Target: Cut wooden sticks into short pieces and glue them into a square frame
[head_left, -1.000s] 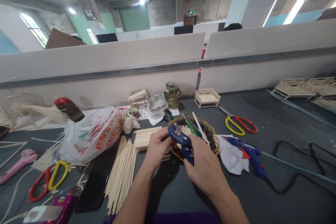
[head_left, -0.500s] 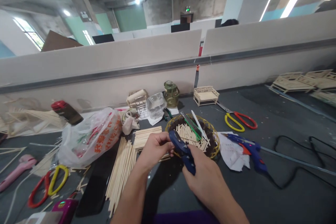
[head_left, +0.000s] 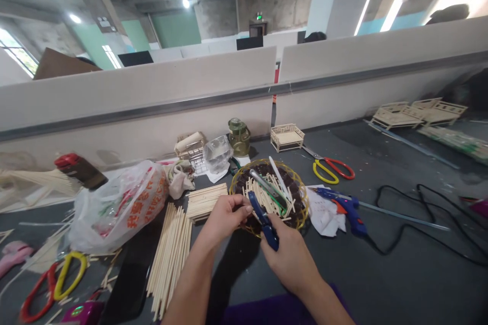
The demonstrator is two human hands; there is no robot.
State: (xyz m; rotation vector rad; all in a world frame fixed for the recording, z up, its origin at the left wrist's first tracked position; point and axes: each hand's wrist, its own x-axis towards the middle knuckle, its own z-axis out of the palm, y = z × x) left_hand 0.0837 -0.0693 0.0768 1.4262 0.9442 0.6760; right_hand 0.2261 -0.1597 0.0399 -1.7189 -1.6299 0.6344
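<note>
My right hand (head_left: 292,254) is wrapped round a dark blue hand cutter (head_left: 263,221), which points up and to the left over the near edge of a yellow-rimmed basket (head_left: 304,213). My left hand (head_left: 226,216) has thumb and fingertips pinched together just left of the cutter's head; whatever they hold is too small to make out. Short wooden sticks (head_left: 263,193) fill the basket, with a green and grey utility knife (head_left: 269,188) and a white pen-like tool (head_left: 278,172) lying on top. Behind my left hand is a stack of cut sticks (head_left: 206,200).
Long sticks (head_left: 171,259) and a dark phone-like slab (head_left: 129,274) lie left of my forearm, near a plastic bag (head_left: 118,208) and scissors (head_left: 57,284). To the right are a blue glue gun (head_left: 353,213), its cable and more scissors (head_left: 331,167). A miniature bench (head_left: 287,137) stands behind.
The view has turned slightly right, so the table things sit further left. Both hands stay together over the basket's near edge, and the cutter appears tilted a little differently.
</note>
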